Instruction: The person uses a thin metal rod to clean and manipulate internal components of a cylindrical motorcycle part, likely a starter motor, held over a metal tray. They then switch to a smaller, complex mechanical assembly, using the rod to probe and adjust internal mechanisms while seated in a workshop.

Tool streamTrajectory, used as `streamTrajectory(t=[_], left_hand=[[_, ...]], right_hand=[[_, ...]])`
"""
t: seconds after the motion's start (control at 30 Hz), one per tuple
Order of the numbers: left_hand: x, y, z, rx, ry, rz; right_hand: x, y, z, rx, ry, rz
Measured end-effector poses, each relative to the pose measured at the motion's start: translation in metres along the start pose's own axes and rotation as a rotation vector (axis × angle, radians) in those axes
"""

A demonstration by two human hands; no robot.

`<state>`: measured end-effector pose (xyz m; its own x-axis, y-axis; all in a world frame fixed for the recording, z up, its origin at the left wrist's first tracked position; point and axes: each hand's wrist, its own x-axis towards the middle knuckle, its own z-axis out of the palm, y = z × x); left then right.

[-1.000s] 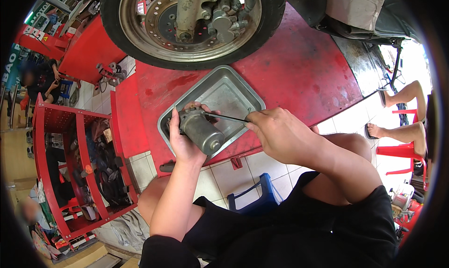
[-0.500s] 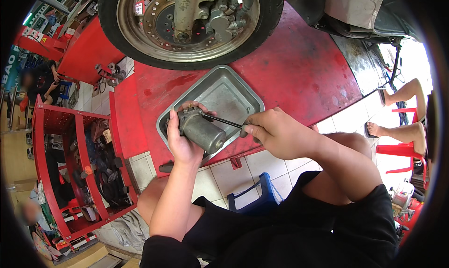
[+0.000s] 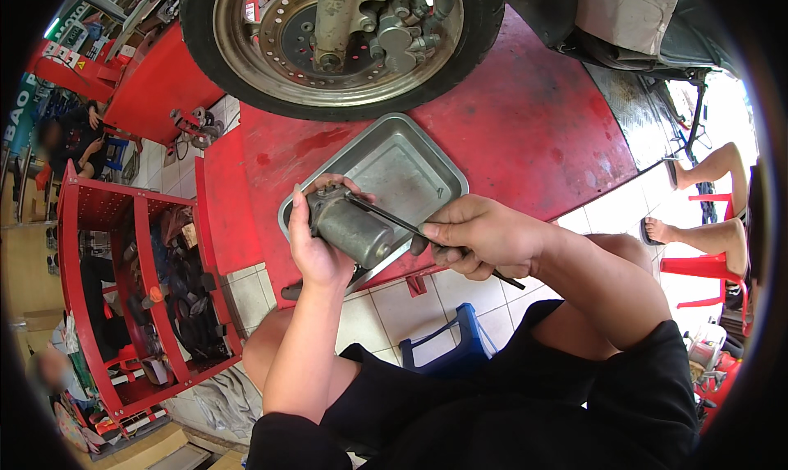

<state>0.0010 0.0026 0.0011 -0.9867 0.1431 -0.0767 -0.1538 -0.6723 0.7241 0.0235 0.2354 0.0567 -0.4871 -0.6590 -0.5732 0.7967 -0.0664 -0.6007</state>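
My left hand (image 3: 318, 256) is wrapped around the mounting end of a grey metal cylinder (image 3: 357, 230), which looks like a small electric motor. Tilted, with its rounded end toward the lower right, the cylinder hangs over the near left part of a metal tray (image 3: 455, 165). My right hand (image 3: 484, 233) is closed around a long, thin, dark metal rod tool (image 3: 386, 215). One end of the rod reaches the motor's top near my left fingers; the other sticks out below my right hand. Its exact kind is unclear. A tiny dark part (image 3: 440, 192) lies inside the tray.
The tray rests on a red platform (image 3: 542, 100), below a motorcycle wheel (image 3: 345, 113). A dark tool handle (image 3: 291, 292) pokes out at its near left corner. A red shelf rack (image 3: 139, 281) stands left, a blue stool (image 3: 464, 339) near my legs. Other people sit at both sides.
My right hand has shifted along the rod toward the motor and changed its grip, so the rod's far end now shows below it. My left hand still holds the motor.
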Motion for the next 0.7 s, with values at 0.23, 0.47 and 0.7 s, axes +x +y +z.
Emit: streamTrajectory(t=[0.23,0.47,0.7], left_hand=[[-0.0004,0.0006,0.0008,0.013,0.009,0.003],[0.0008,-0.0011,0.0023,0.024,0.000,0.021],[0.0013,-0.0018,0.0015,0.031,0.011,0.011]], right_hand=[[-0.0002,0.0016,0.0040,-0.001,0.040,0.006],[-0.0026,0.0007,0.0036,-0.058,0.064,-0.002],[-0.0033,0.0023,0.0053,-0.106,0.104,-0.035]])
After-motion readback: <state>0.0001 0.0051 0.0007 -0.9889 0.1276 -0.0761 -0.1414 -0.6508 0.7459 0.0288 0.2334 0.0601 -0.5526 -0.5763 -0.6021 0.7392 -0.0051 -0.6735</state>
